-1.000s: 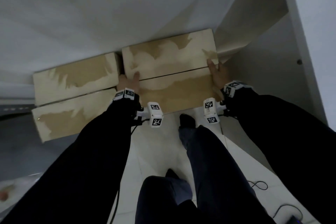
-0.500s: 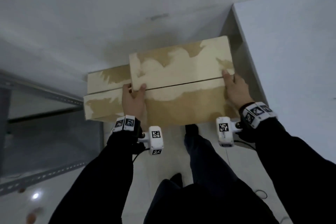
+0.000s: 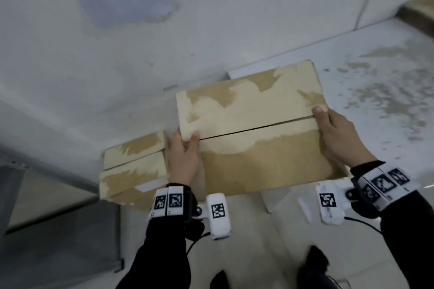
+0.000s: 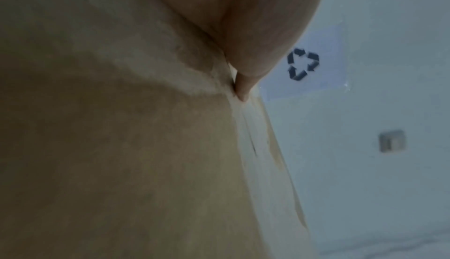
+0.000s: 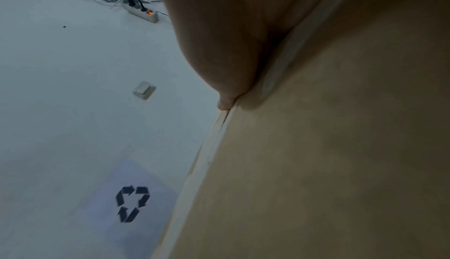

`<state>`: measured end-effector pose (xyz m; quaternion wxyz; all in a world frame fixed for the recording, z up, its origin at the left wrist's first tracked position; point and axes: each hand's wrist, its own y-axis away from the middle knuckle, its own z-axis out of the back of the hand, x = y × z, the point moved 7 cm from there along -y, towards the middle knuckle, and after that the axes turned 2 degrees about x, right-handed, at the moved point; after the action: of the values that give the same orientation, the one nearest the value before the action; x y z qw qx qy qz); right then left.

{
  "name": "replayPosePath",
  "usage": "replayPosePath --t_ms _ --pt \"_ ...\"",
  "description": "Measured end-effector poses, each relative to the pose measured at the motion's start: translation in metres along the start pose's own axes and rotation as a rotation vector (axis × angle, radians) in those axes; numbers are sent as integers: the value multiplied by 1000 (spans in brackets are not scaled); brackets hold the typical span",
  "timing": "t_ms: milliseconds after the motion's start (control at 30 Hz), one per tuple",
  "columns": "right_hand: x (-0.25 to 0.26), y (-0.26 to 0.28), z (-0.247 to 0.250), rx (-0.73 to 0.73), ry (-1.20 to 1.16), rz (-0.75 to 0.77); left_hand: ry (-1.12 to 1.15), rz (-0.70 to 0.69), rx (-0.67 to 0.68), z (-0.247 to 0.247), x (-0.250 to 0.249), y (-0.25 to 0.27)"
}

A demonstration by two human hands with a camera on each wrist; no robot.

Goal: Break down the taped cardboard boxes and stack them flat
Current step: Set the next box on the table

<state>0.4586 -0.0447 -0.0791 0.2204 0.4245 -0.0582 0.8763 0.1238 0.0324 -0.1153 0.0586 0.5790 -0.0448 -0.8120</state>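
A second cardboard box (image 3: 135, 166) is seen at the left, low down, its right end hidden behind the left hand (image 3: 184, 159) and its base not made out. That hand is clamped on the left end of the held cardboard box (image 3: 253, 129): the thumb is laid over the top face at the seam, while the fingers are hidden beneath. The box is held in the air between both hands, above the pale floor (image 3: 270, 241); its top is made of two flat rectangular flaps meeting at a dark slit, the brown paper skin torn away in pale, ragged patches. The right hand (image 3: 338, 134) is clamped on the right end in the same way, thumb on top, fingers out of sight. A recycling sign (image 5: 132, 203) on a pale sheet is seen blurred on the wall, with a wall switch (image 5: 144, 90) near it. In both wrist views the frame is largely filled by soft, matte cardboard.
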Motion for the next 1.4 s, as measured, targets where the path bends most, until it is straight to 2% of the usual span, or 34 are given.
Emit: replayPosePath --t_ms 133,267,367,467,600,700,833,933,967,1000,1100,1167,1233,1267,1333,1400 --pt "-71 -28 94 -51 10 -43 13 -58 93 -121 -49 1" --pt "-125 -71 178 -41 102 -76 -7 -41 162 -229 -84 0" --pt "-159 -108 223 -59 134 -112 -34 -24 174 -292 -105 2" --pt "-183 -153 247 -43 96 -147 -57 19 121 -335 -120 0" --pt "-207 -201 246 71 109 -185 -143 40 57 -364 -122 -9" --pt "-221 -212 242 103 66 -244 -239 25 57 -375 -122 -27" --pt "-246 -210 250 -20 -112 -342 -331 -45 98 -392 -149 -63" --pt "-256 -197 253 -154 -391 -412 -554 -263 12 -402 -202 -78" --pt "-256 -186 250 -134 -534 -467 -582 -325 2 -408 -222 -76" --pt "-254 -173 241 -49 -665 -530 -567 -363 18 -416 -237 -70" --pt "-245 -140 230 239 -853 -629 -442 -382 172 -450 -263 -25" --pt "-258 -157 249 189 -845 -577 -477 -375 278 -486 -266 18" --pt "-280 -194 271 72 -757 -518 -745 -318 378 -534 -250 47" --pt "-290 -211 273 77 -699 -508 -898 -266 411 -556 -235 56" --pt "-305 -236 261 215 -628 -509 -1120 -205 367 -587 -205 64" --pt "-326 -244 238 375 -596 -521 -1188 -254 178 -599 -195 68"
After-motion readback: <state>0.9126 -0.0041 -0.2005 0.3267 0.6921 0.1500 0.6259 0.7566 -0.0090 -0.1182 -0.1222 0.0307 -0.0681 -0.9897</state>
